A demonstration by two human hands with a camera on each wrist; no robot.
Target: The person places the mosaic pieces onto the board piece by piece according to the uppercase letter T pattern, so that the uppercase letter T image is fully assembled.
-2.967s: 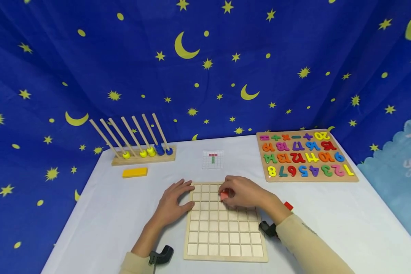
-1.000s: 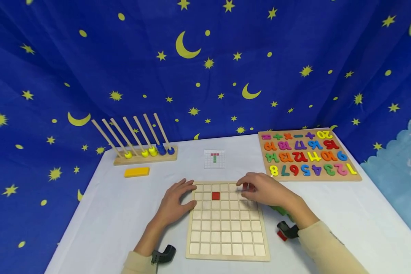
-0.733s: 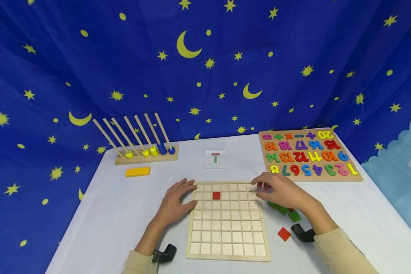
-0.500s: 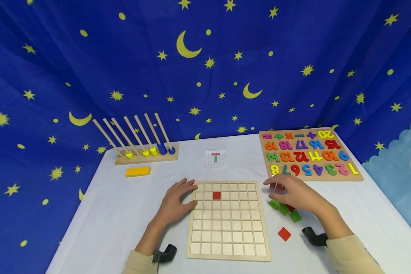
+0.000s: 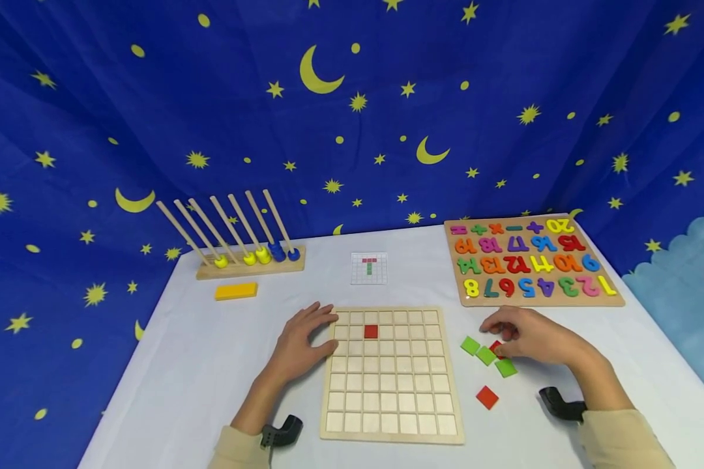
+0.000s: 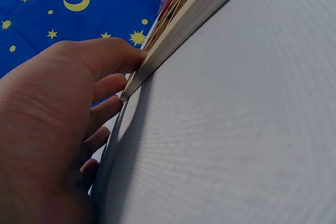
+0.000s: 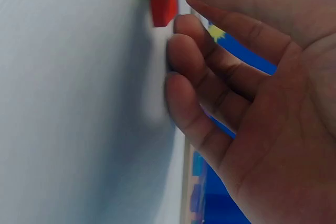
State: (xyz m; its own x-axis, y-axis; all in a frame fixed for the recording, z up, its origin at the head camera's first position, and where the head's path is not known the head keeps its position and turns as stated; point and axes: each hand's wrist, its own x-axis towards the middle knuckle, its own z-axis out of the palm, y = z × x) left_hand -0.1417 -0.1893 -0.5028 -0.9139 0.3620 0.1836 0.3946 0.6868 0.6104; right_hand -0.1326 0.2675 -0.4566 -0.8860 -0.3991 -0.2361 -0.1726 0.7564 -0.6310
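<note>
The left hand (image 5: 298, 342) rests with spread fingers on the left edge of a wooden grid board (image 5: 389, 402); in the left wrist view its thumb and fingers touch the board's side (image 6: 173, 38). One red tile (image 5: 371, 331) lies in the board's second row from the top. Right of the board, the right hand (image 5: 530, 335) is over another red tile (image 5: 496, 350), partly covered by the thumb. Its fingers are loosely bent, as the right wrist view also shows beside the red tile (image 7: 164, 6). Green tiles (image 5: 470, 345) lie around it, and a separate red tile (image 5: 487, 397) nearer the front.
Behind the board lies a small pattern card (image 5: 369, 268) with a red and green T. A rod stand with beads (image 5: 251, 266) and a yellow block (image 5: 236, 291) are at the back left. The number board (image 5: 534, 264) is at the back right.
The right hand has left a red tile on the board and moved right to the loose tiles, uncovering several. The left hand has stayed on the board's edge.
</note>
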